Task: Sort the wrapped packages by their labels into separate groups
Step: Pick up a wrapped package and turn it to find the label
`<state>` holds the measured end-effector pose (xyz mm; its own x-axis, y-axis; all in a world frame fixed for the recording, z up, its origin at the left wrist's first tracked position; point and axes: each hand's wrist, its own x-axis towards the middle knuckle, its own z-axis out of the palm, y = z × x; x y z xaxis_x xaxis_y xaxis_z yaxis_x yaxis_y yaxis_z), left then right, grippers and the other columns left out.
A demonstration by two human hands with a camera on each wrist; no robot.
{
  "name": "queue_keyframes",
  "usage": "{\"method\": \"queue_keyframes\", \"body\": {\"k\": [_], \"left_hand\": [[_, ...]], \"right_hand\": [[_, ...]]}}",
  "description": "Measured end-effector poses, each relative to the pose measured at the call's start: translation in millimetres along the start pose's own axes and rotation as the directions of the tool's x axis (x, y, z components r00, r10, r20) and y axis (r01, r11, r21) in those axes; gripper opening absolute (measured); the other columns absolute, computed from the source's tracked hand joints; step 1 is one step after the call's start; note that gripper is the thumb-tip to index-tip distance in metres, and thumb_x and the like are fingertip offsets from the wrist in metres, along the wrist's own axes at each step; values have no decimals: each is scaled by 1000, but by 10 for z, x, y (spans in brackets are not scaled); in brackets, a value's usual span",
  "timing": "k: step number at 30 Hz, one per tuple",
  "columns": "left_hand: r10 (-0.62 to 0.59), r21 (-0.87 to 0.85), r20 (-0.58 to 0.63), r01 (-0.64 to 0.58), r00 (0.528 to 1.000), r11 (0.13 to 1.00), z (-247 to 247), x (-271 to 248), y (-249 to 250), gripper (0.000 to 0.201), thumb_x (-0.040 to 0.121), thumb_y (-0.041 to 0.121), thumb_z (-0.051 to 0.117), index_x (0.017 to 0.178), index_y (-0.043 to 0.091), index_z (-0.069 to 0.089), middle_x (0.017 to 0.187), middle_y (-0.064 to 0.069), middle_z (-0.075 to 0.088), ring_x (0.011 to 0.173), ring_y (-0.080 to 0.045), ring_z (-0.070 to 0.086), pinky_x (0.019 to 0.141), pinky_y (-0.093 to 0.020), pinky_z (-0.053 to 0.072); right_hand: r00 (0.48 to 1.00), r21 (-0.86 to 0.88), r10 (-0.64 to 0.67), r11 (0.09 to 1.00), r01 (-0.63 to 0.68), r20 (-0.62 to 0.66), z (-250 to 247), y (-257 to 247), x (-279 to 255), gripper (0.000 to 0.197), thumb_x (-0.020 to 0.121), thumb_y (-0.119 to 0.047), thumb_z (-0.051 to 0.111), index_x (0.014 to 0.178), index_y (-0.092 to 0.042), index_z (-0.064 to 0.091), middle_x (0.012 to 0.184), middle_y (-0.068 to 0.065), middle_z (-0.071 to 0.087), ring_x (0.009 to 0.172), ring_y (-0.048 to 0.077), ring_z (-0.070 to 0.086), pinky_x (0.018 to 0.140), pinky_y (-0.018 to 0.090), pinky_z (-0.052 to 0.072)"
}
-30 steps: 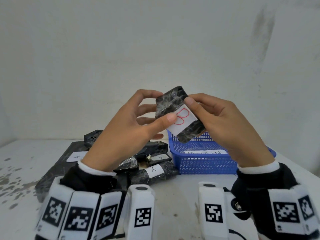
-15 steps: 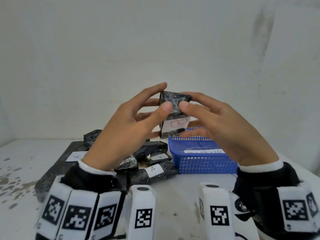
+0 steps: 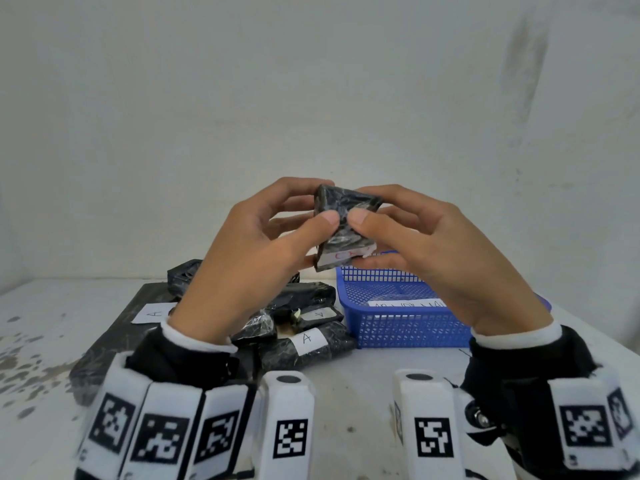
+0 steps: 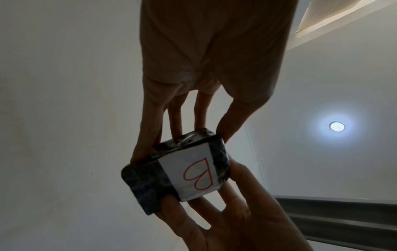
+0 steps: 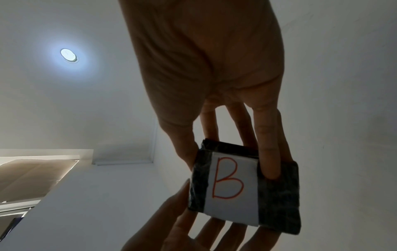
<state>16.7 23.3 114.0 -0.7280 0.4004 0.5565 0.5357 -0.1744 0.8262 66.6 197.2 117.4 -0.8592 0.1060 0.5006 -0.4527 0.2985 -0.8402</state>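
A small black wrapped package (image 3: 346,209) is held in the air by both hands above the far rim of the blue basket (image 3: 408,327). My left hand (image 3: 317,202) pinches its left side with thumb on top and fingers behind. From the other side my right hand (image 3: 372,204) pinches it the same way. Its white label with a red B (image 3: 346,258) faces downward, only an edge showing in the head view. The left wrist view shows the B label (image 4: 193,173) from below, as does the right wrist view (image 5: 227,185).
Several black wrapped packages with A labels (image 3: 308,337) lie piled left of the basket. The pile lies partly on a large flat black package (image 3: 114,337) with its own A label (image 3: 154,311). A written paper slip (image 3: 405,303) lies in the basket. The white table (image 3: 363,368) meets a wall behind.
The package has been tipped between both hands: the B label faced me a second ago and now faces down. Both thumbs have shifted onto its top face.
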Motion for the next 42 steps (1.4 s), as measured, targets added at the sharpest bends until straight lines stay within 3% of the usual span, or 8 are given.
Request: {"method": "queue_keyframes", "body": {"k": [4, 9, 14, 20, 23, 28, 34, 42], "left_hand": [[-11, 23, -6, 11, 1000, 1000, 2, -1, 15, 19, 87, 17, 69, 105, 24, 70, 107, 1, 70, 96, -10, 70, 77, -34, 60], [-179, 83, 14, 177, 984, 981, -23, 2, 29, 54, 66, 78, 49, 106, 45, 64, 110, 3, 68, 94, -16, 71, 79, -37, 59], [-181, -104, 65, 187, 981, 977, -20, 13, 60, 47, 74, 40, 61, 111, 12, 68, 94, -11, 75, 78, -30, 73, 72, -42, 61], [-166, -144, 59, 173, 984, 974, -52, 26, 1, 56, 67, 10, 77, 120, 16, 62, 104, -14, 73, 91, -33, 72, 77, -47, 60], [-132, -132, 41, 136, 990, 982, -25, 22, -17, 53, 69, 17, 65, 121, 20, 61, 112, -6, 71, 94, -26, 72, 81, -47, 59], [-121, -68, 26, 122, 992, 990, -21, 15, -15, 55, 73, 23, 73, 125, 33, 60, 113, -4, 70, 95, -22, 72, 84, -48, 58], [-90, -24, 26, 91, 996, 996, -47, 12, -2, 59, 85, 17, 71, 131, 49, 52, 114, -6, 69, 97, -21, 71, 80, -44, 59], [-55, 29, -8, 55, 998, 998, -27, -3, 12, 44, 88, 17, 67, 122, 42, 58, 110, -9, 68, 87, -24, 73, 72, -42, 61]], "right_hand": [[1000, 13, 2, 1000, -1, -22, -9, 14, 4, 22, 86, -27, 73, 107, -24, 76, 101, 11, 75, 92, 22, 75, 84, 39, 61], [996, -21, -89, 996, 89, -17, -42, -23, -25, 28, 79, -23, 76, 108, -23, 76, 105, -1, 77, 99, 17, 74, 96, 37, 56], [989, -64, -148, 987, 148, 7, -13, -56, -30, 25, 86, -19, 76, 110, -23, 74, 121, -6, 72, 112, 8, 68, 101, 31, 52], [989, -119, -135, 985, 128, -60, 15, -84, -45, 58, 70, -50, 70, 127, -46, 61, 132, -9, 61, 117, -2, 62, 99, 27, 51], [996, -147, -37, 989, 25, -78, 7, -68, -42, 73, 60, -55, 73, 131, -55, 54, 136, -5, 55, 112, 3, 65, 92, 25, 51], [1000, -58, 3, 998, -2, 3, -33, -30, -17, 72, 67, -38, 77, 136, -38, 57, 105, 4, 77, 86, 26, 76, 89, 46, 59], [999, -111, -25, 993, 27, 24, -11, -62, -38, 79, 74, -37, 77, 143, -52, 43, 103, 2, 76, 81, 23, 76, 85, 33, 59], [1000, -98, -26, 995, 26, 9, 11, -52, -42, 61, 69, -39, 78, 126, -44, 57, 100, 4, 75, 80, 27, 76, 78, 42, 63]]}}
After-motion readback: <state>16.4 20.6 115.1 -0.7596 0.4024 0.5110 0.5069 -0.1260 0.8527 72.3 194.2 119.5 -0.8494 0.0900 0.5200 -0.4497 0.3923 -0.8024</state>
